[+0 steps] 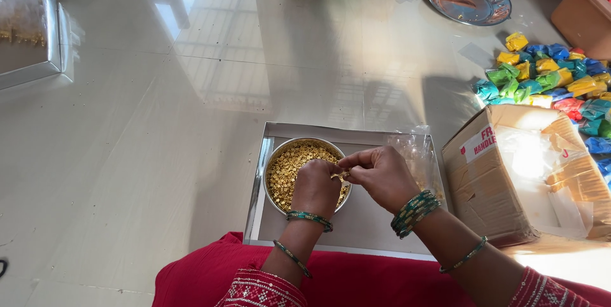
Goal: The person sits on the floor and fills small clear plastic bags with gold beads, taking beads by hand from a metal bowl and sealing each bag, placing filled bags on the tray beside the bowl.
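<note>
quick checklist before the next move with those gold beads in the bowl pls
1. Both hands meet over the bowl: left hand and right hand pinch a small gold piece between the fingertips. Ok.
2. Bowl stocked with gold beads: ok.
3. Bowl sits flat inside the tray: ok.
4. Clear plastic bags within reach, at the tray's right side: ok.
5. Whether the piece is one bead or several joined: cannot tell, too small.
6. Cardboard box is close beside the right forearm; a nudge seems possible. Not ok.
</note>
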